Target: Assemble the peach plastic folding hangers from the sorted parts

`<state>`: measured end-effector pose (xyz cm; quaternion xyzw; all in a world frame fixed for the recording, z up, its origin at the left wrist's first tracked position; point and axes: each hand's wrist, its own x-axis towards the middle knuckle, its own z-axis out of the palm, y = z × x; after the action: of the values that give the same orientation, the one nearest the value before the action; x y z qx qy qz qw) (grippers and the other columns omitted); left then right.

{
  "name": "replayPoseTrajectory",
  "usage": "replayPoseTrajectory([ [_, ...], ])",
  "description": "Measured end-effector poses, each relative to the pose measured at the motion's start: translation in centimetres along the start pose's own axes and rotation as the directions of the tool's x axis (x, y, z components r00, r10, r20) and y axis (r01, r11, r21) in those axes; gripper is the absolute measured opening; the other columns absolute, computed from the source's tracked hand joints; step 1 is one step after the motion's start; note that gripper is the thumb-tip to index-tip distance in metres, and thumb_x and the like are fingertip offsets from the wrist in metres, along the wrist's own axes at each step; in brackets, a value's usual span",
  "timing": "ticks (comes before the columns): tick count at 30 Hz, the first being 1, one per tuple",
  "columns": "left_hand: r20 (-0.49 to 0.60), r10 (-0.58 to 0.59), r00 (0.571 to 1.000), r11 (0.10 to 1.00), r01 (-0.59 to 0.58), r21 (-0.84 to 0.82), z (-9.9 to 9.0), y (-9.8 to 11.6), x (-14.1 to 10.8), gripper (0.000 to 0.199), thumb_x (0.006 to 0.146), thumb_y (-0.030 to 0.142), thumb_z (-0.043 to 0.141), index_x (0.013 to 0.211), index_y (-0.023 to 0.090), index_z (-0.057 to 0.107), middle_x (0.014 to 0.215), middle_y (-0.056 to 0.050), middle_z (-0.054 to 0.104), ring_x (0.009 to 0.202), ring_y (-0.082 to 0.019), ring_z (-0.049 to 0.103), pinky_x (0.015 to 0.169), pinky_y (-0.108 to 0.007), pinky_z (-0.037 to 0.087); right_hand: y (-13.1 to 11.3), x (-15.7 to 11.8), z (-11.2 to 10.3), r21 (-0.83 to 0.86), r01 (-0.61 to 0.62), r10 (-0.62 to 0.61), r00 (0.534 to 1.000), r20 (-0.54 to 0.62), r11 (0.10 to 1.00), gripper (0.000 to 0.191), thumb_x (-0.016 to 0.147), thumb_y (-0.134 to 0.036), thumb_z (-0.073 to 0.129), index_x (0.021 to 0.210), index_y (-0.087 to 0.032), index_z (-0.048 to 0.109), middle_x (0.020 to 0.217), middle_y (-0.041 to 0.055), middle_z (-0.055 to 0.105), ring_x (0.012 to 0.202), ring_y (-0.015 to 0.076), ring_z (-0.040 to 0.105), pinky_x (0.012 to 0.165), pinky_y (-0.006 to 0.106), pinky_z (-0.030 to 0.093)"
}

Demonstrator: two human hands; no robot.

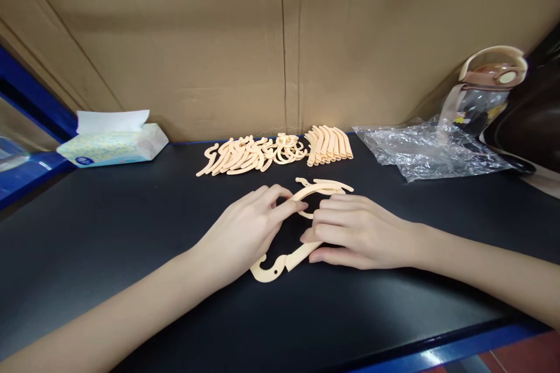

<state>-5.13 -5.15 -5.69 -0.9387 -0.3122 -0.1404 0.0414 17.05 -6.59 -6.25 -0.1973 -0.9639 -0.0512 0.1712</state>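
Note:
My left hand [249, 221] is closed, with thumb and fingers pinching the end of a curved beige plastic hanger arm [312, 188]. Closer to me, my right hand [361, 230] has its fingers wrapped round a second beige hanger arm [301, 254]. At that arm's lower left end sits a hanger hook [268, 273] with a small hole, partly behind my left hand. Whether the two held arms are joined is hidden by my right fingers. Just beyond my hands lie a few loose hanger pieces [335, 183], partly covered.
At the back of the black table [109, 245] are a pile of hanger parts [245, 154], several hooks [289, 148] and a neat stack of curved arms [330, 144]. A tissue pack [114, 145] stands left; a clear plastic bag [424, 148] and a water bottle [481, 105] are right.

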Motion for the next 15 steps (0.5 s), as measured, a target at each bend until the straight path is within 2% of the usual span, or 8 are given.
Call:
replayPoseTrajectory([
  [8, 0.051, -0.022, 0.998, 0.999, 0.02, 0.044, 0.1, 0.1, 0.0, 0.035, 0.087, 0.006, 0.04, 0.115, 0.021, 0.056, 0.108, -0.005, 0.058, 0.09, -0.017, 0.057, 0.076, -0.031, 0.051, 0.3, 0.1, -0.2, -0.015, 0.007, -0.008, 0.996, -0.085, 1.0, 0.027, 0.094, -0.035, 0.045, 0.094, -0.016, 0.064, 0.081, 0.0039, 0.065, 0.081, 0.0145, 0.056, 0.076, 0.027, 0.042],
  [11, 0.049, -0.025, 0.999, 0.999, 0.023, 0.049, 0.2, 0.1, 0.0, 0.035, 0.086, 0.004, 0.04, 0.113, 0.021, 0.056, 0.109, -0.005, 0.058, 0.089, -0.018, 0.058, 0.076, -0.032, 0.051, 0.5, 0.1, -0.3, -0.045, -0.055, 0.049, 0.991, -0.125, 0.997, 0.027, 0.094, -0.032, 0.045, 0.091, -0.015, 0.065, 0.083, 0.0052, 0.065, 0.082, 0.0157, 0.056, 0.075, 0.029, 0.043],
  [15, 0.021, 0.025, 0.999, 0.998, -0.026, 0.057, 0.3, 0.2, -0.1, 0.038, 0.085, 0.002, 0.04, 0.113, 0.022, 0.056, 0.11, -0.005, 0.058, 0.089, -0.018, 0.058, 0.076, -0.032, 0.05, 1.1, -0.1, -0.4, -0.043, -0.165, 0.159, 0.98, -0.122, 0.985, 0.026, 0.094, -0.03, 0.045, 0.093, -0.016, 0.066, 0.099, 0.0086, 0.063, 0.087, 0.0173, 0.053, 0.077, 0.031, 0.043],
])
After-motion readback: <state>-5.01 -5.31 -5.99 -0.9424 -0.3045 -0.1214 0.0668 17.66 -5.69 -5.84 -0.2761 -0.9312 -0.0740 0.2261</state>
